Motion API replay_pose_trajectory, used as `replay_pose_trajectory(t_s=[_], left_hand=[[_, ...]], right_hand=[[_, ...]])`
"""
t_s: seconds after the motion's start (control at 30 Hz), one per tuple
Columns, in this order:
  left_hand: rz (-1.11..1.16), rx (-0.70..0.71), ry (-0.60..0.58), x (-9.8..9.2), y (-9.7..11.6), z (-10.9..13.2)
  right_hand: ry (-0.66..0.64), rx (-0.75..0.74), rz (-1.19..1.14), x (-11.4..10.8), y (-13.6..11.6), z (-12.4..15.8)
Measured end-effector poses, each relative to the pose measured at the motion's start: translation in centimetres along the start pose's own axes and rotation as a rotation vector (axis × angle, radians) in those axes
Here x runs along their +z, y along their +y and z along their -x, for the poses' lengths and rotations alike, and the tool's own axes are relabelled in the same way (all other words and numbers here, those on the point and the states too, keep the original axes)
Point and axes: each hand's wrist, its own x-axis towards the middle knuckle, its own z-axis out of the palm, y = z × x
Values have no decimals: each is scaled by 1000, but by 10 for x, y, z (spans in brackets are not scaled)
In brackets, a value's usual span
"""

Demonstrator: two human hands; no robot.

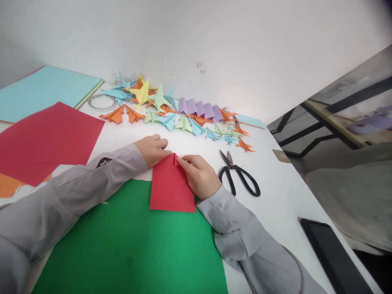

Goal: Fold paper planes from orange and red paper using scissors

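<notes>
A small red sheet of paper (172, 190) lies partly on a large green sheet (134, 245), with its far edge beyond the green one. At the middle of that far edge a small piece is folded over. My right hand (200, 175) pinches the fold from the right, thumb and fingertips together. On the far left corner of the red paper rests my left hand (151, 150), its fingers curled and pressed against the edge. Black-handled scissors (234, 171) lie with their blades spread, just right of my right hand.
Several folded paper figures (159, 98) in many colours line the wall, beside a roll of tape (102, 102). A larger red sheet (52, 141) and light blue sheets (45, 92) lie to the left. A black phone-like device (335, 255) sits near the table's right edge.
</notes>
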Motion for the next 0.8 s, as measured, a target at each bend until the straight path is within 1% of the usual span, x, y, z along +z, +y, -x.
replay_pose_trajectory(t_s=[0.13,0.27,0.47,0.8], left_hand=[[-8,11,-9,-1,1,-1],[-15,36,10,-2,1,-2],[-15,21,-6,-1,1,-1],[3,12,0,1,1,-1]], right_hand=[[-28,-29,44,-2,-2,-1],[-47,-62,37,-4,-2,-1],[-16,-126,-37,-6,-1,-1],[-43,-146,-56,-6,1,0]])
